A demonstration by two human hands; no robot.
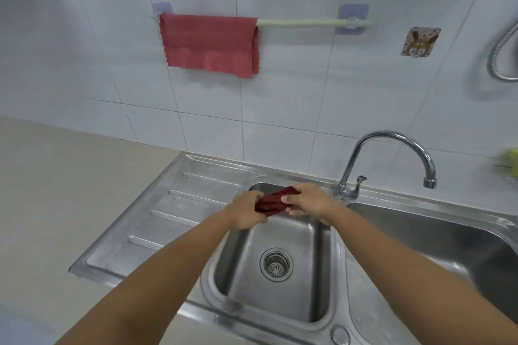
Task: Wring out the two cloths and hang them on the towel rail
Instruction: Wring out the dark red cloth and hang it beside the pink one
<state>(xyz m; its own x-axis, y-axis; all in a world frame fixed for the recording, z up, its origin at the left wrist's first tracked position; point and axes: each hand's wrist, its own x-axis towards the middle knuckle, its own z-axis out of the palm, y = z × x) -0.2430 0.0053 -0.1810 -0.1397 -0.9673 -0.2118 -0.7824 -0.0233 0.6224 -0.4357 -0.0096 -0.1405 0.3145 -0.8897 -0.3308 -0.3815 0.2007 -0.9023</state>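
Dark red cloth [273, 202] bunched between my left hand [246, 211] and right hand [307, 202], both clenched tight, over the left basin [280, 235]. Wringing now; next it needs the rail's [302, 22] bare right stretch beside the hung cloth [208, 42].

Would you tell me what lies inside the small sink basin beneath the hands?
The small basin holds only its drain strainer; no second cloth lies there. Both hands twist the dark red cloth above it, hiding part of the back wall.
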